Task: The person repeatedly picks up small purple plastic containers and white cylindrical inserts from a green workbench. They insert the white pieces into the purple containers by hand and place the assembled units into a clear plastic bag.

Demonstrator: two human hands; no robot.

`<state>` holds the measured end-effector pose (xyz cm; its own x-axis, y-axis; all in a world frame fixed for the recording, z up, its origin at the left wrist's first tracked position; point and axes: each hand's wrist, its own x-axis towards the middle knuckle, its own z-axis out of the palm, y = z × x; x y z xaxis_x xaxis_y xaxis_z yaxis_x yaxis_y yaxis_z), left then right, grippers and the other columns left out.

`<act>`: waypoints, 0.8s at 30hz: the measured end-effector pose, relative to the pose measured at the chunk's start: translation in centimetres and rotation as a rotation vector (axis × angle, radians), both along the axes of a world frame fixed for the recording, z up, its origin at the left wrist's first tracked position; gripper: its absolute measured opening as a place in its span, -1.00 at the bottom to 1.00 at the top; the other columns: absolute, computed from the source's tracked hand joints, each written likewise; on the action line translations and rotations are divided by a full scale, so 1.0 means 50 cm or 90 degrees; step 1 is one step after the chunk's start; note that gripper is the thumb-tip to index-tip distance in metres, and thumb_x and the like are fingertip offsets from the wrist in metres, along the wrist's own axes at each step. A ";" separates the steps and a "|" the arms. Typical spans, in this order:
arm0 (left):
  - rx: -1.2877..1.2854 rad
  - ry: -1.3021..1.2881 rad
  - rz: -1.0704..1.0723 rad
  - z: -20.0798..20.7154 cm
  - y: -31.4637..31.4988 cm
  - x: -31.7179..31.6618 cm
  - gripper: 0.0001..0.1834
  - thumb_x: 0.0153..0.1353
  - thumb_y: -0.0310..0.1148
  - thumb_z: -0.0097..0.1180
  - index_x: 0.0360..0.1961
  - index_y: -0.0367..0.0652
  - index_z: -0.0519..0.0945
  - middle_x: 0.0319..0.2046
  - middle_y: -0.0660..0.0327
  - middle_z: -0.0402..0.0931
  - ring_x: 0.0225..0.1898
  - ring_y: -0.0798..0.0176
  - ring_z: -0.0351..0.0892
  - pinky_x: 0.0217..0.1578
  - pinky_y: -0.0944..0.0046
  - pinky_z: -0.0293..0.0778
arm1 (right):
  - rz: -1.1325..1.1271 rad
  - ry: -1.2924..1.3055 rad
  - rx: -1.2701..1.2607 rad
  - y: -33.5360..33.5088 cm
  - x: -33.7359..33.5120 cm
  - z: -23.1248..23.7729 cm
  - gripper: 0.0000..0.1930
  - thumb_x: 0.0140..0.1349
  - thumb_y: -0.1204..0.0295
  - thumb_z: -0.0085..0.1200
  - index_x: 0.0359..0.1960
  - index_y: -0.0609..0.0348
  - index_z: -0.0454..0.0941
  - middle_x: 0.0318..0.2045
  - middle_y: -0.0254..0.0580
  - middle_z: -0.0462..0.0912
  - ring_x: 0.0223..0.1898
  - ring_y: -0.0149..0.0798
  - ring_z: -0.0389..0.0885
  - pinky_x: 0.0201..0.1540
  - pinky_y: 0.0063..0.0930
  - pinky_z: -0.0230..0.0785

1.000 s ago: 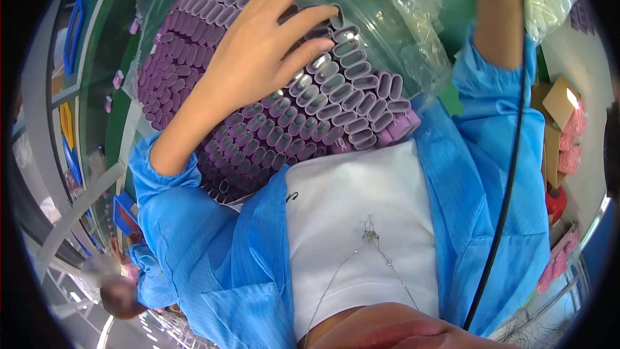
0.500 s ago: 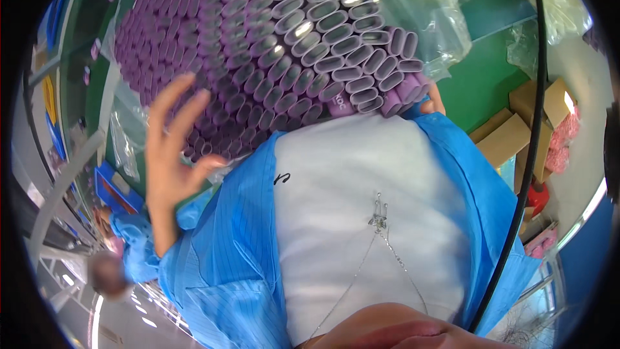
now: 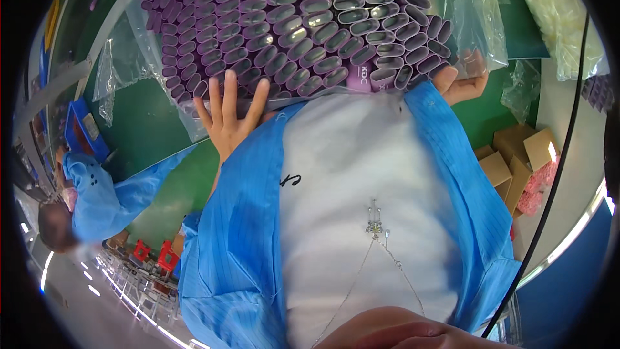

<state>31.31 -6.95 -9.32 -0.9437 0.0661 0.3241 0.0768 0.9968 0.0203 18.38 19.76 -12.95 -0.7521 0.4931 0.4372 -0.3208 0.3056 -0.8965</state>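
Purple tubes (image 3: 297, 37), some apparently white-lettered

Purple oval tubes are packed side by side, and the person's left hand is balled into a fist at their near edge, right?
Not a fist: the head view shows the left hand open, fingers spread, at the near edge of the packed purple oval tubes.

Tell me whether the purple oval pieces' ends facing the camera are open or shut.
Open: the purple oval pieces show rims around hollows; undersides are hidden.
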 end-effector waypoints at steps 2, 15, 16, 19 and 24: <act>-0.022 -0.032 -0.009 0.015 0.001 -0.020 -0.52 0.23 0.12 -0.03 0.17 0.40 0.47 0.31 0.10 0.18 0.35 -0.07 0.10 0.27 -0.28 -0.11 | -0.003 -0.024 -0.035 -0.028 -0.011 0.027 -0.24 0.26 0.16 0.00 0.27 0.41 -0.11 0.13 0.11 0.20 0.16 -0.09 0.22 0.28 -0.19 -0.04; 0.191 -0.009 -0.305 0.217 -0.005 -0.244 -0.59 0.05 -0.47 0.18 -0.01 -0.25 0.55 0.10 -0.09 0.41 0.18 -0.20 0.33 0.16 -0.09 0.25 | -0.029 -0.143 -0.256 -0.063 -0.093 0.086 -0.50 0.36 0.30 -0.08 0.23 0.26 0.09 0.09 -0.03 0.33 0.08 -0.23 0.31 0.18 -0.34 0.13; 0.188 -0.023 -0.343 0.236 0.015 -0.290 -0.61 0.03 -0.49 0.19 -0.04 -0.23 0.56 0.08 -0.05 0.42 0.17 -0.18 0.35 0.15 -0.06 0.27 | -0.004 -0.148 -0.210 -0.052 -0.092 0.078 -0.50 0.36 0.32 -0.10 0.24 0.26 0.07 0.09 -0.04 0.33 0.08 -0.23 0.32 0.18 -0.34 0.14; 0.183 -0.011 -0.436 0.229 0.074 -0.441 -0.67 0.03 -0.48 0.21 -0.10 -0.17 0.59 0.02 0.06 0.47 0.11 -0.08 0.41 0.11 0.01 0.32 | 0.042 -0.208 -0.100 -0.031 -0.083 0.083 -0.47 0.35 0.34 -0.09 0.25 0.32 0.06 0.11 0.06 0.26 0.12 -0.13 0.29 0.20 -0.27 0.11; 0.240 -0.296 -0.645 0.179 0.175 -0.675 -0.66 0.04 -0.45 0.17 -0.09 -0.18 0.55 -0.08 0.10 0.45 0.04 -0.01 0.39 0.05 0.14 0.36 | -0.105 -0.090 -0.264 0.066 -0.101 0.042 -0.56 0.36 0.34 -0.14 0.19 0.32 0.20 0.04 -0.06 0.35 0.07 -0.19 0.33 0.20 -0.30 0.12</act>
<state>-2.41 1.79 -0.37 -0.5486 0.8271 0.1224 0.7379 0.4101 0.5359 13.32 23.04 -10.86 -0.6867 0.7228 0.0771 -0.1639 -0.0506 -0.9852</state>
